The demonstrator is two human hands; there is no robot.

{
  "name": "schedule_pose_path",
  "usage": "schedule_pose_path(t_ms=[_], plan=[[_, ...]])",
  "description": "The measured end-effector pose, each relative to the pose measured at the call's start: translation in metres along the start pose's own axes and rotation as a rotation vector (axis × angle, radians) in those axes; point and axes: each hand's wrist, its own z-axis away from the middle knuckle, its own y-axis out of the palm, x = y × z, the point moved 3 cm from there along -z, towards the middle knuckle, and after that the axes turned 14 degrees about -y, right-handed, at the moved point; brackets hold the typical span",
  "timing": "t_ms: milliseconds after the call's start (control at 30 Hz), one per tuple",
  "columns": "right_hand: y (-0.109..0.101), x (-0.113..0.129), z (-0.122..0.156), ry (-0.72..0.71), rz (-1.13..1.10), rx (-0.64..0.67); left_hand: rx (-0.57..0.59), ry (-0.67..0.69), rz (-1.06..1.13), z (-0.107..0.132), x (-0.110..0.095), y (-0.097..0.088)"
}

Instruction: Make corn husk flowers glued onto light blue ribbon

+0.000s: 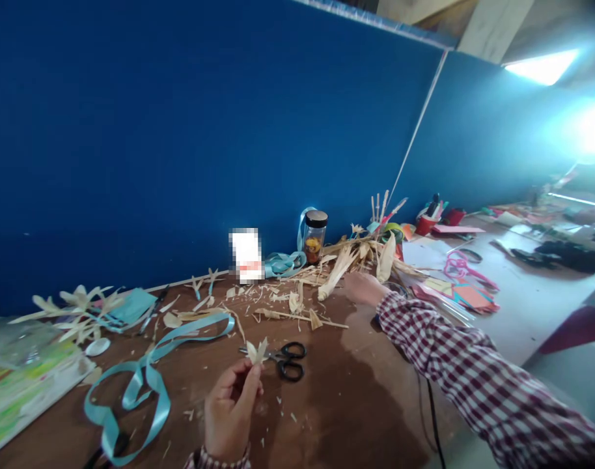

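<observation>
My left hand is closed in a pinch on a small pale flower that looks made of dried corn husk, its pointed petals facing up. Just behind the flower lie scissors with black handles, flat on the brown table. My right hand is stretched far forward, by the front of a pile of dried corn husks. Its fingers are too unclear to tell whether they grip a husk. Husk scraps and a thin strip lie scattered to its left.
A light blue ribbon loops across the left side, near finished husk flowers. A jar with a black lid stands against the blue wall. Coloured paper lies at right. A black cable hangs below my right arm.
</observation>
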Motion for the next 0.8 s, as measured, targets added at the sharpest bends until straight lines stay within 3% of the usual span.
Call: schedule_pose_path(t_ms=[133,333,433,567,633,733,800], plan=[[0.014,0.010,-0.003,0.075,-0.009,0.073,-0.015,0.014,-0.055,-0.002,0.000,-0.005],[0.014,0.018,-0.002,0.073,-0.051,0.072,-0.007,-0.010,-0.037,-0.003,0.002,-0.006],[0.006,0.010,0.004,0.039,-0.092,0.036,0.016,-0.029,-0.020,-0.004,0.003,-0.007],[-0.021,0.011,0.017,-0.056,-0.169,-0.095,0.083,-0.111,0.027,-0.011,0.009,-0.009],[-0.036,0.027,0.026,-0.147,-0.221,-0.177,0.107,-0.182,0.075,-0.016,0.014,-0.011],[-0.046,0.075,0.043,-0.320,-0.324,-0.268,0.099,-0.265,0.195,-0.024,0.018,-0.014],[-0.045,0.114,0.055,-0.520,-0.599,-0.382,0.099,-0.307,0.276,-0.029,0.019,-0.015]])
